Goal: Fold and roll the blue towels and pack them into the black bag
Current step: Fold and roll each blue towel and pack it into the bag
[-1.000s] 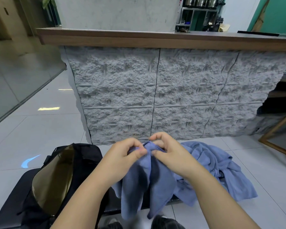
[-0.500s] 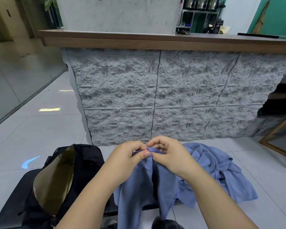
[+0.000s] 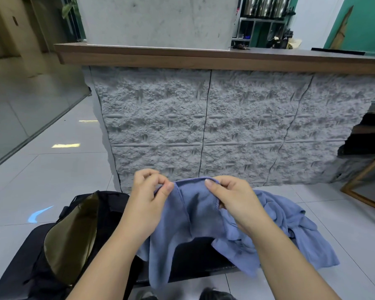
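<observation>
both hands pinch the top hem of one blue towel [image 3: 193,215], left hand [image 3: 148,195] at its left corner, right hand [image 3: 230,198] a little way along the edge, the cloth hanging between and below them. more blue towels [image 3: 290,230] lie heaped just to the right on the black worktop [image 3: 15,256]. the black bag [image 3: 78,230] stands open at left, tan lining showing.

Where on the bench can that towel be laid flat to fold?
A bare black patch of bench lies between the black bag and the blue towel pile, below the held towel. Both ends are crowded.
</observation>
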Demonstrator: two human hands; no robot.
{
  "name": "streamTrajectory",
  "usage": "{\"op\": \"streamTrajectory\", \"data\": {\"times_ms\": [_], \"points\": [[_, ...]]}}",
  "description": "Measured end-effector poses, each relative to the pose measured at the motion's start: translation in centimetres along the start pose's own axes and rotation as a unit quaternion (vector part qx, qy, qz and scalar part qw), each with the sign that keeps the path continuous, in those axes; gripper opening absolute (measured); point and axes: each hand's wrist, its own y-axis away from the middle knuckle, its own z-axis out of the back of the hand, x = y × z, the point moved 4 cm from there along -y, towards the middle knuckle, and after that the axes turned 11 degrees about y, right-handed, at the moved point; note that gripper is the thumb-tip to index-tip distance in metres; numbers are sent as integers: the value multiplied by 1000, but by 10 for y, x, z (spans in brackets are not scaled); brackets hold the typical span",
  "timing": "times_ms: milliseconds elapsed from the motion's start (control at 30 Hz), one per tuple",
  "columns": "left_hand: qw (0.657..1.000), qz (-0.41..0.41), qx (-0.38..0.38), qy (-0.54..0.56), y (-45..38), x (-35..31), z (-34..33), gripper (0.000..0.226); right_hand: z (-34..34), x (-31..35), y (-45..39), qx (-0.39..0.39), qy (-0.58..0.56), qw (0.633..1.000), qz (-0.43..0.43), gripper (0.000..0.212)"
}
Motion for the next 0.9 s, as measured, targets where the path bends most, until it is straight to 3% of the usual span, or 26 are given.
{"op": "streamTrajectory", "data": {"times_ms": [200, 367, 533, 900], "points": [[993, -45, 79, 76, 14, -22, -20, 23, -21, 8, 1, 19, -12, 999, 23, 25], [989, 8, 34, 143, 15, -19, -23, 25, -27, 9, 9, 79, 10, 996, 50, 20], [994, 15, 8, 112, 17, -15, -23, 17, -24, 9, 12, 67, 25, 995, 72, 37], [984, 23, 16, 176, 17, -15, -28, 24, -28, 7, 12, 92, -4, 990, 103, 14]]}}
